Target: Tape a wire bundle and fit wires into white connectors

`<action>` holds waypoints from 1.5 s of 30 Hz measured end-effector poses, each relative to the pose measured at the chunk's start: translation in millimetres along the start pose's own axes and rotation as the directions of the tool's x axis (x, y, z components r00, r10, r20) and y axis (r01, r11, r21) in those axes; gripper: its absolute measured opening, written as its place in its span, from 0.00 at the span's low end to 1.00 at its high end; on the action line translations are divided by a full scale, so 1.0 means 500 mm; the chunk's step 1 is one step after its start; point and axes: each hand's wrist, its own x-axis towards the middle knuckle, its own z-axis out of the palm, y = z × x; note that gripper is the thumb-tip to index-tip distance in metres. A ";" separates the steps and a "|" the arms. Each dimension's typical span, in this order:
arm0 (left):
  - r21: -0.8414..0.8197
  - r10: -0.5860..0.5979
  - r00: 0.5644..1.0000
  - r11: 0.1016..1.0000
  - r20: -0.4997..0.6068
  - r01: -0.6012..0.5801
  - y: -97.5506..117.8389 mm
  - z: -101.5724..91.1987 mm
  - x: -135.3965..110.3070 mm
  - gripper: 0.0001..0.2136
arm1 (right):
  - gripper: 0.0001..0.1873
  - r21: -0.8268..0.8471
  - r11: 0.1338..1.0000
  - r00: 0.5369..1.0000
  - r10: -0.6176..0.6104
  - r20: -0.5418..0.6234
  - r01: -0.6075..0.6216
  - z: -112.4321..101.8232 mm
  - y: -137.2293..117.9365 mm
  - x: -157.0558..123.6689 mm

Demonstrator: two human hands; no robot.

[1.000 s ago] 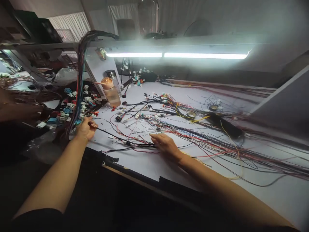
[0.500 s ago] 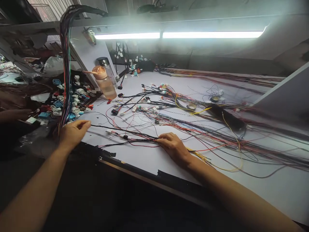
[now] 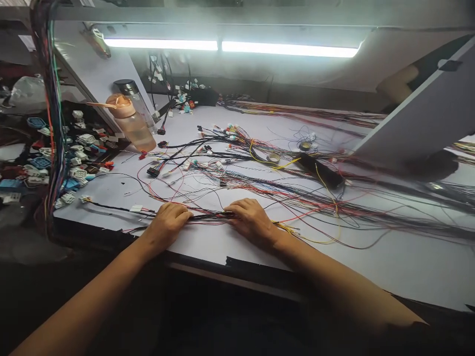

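My left hand [image 3: 168,222] is closed around a bundle of dark wires [image 3: 208,216] near the table's front edge. A short way to the right, my right hand [image 3: 250,217] grips the same bundle, its fingertips curled over the top. Left of my left hand, a black-wrapped branch [image 3: 115,206] runs out to a small white connector [image 3: 85,199]. A white connector [image 3: 136,208] lies beside that branch. Loose yellow wires [image 3: 287,228] show just right of my right hand. My palms hide parts of the bundle.
Many harnesses with connectors [image 3: 153,171] spread across the white table [image 3: 208,242]. Two bottles, one with a peach lid [image 3: 135,129], stand at back left near a connector pile [image 3: 79,153]. Tape rolls [image 3: 273,157] lie mid-table. Another person's arm [image 3: 399,85] shows behind the right-hand panel [image 3: 415,109].
My left hand has moved right from the far end of the branch onto the bundle, near my right hand. My right hand keeps its hold. The view has turned somewhat right.
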 end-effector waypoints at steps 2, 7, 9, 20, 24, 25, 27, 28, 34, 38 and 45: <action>0.121 0.079 0.997 0.989 0.020 -0.081 -0.001 0.002 -0.003 0.14 | 0.15 -0.005 0.998 0.998 0.065 0.027 -0.065 -0.012 -0.008 0.014; 0.325 0.238 0.970 0.915 0.049 -0.241 0.010 -0.018 0.017 0.14 | 0.25 0.186 0.895 0.887 0.336 0.318 -0.406 -0.041 0.000 0.086; 0.382 0.270 0.962 0.885 0.041 -0.265 0.012 -0.031 0.030 0.14 | 0.30 0.294 0.825 0.834 0.329 0.444 -0.482 -0.051 0.015 0.121; 0.491 0.338 0.941 0.819 0.004 -0.297 0.026 -0.065 0.075 0.12 | 0.44 0.327 0.374 0.326 -0.066 0.943 -0.868 -0.050 0.030 0.228; 0.492 0.348 0.938 0.815 0.004 -0.304 0.035 -0.064 0.080 0.13 | 0.32 0.406 0.266 0.393 -0.104 0.914 -0.874 -0.027 0.034 0.238; 0.498 0.351 0.936 0.812 0.001 -0.305 0.037 -0.061 0.078 0.13 | 0.26 0.459 0.244 0.457 -0.069 0.887 -0.854 -0.022 0.035 0.240; 0.511 0.349 0.937 0.808 -0.013 -0.293 0.041 -0.050 0.069 0.13 | 0.16 0.546 0.214 0.562 0.019 0.827 -0.810 -0.013 0.038 0.244; 0.517 0.343 0.939 0.808 -0.023 -0.283 0.043 -0.043 0.062 0.13 | 0.14 0.576 0.204 0.597 0.058 0.800 -0.792 -0.009 0.039 0.246; 0.490 0.336 0.939 0.832 -0.069 -0.262 0.046 -0.011 0.019 0.13 | 0.06 0.685 0.184 0.709 0.207 0.674 -0.705 0.007 0.041 0.236; 0.535 0.364 0.921 0.810 -0.140 -0.239 0.050 -0.013 0.014 0.13 | 0.07 0.661 0.263 0.711 0.236 0.662 -0.703 0.006 0.037 0.222; 0.448 0.360 0.924 0.853 -0.130 -0.269 0.062 -0.003 0.024 0.13 | 0.08 0.565 0.330 0.651 0.471 0.596 -0.756 0.021 0.014 0.248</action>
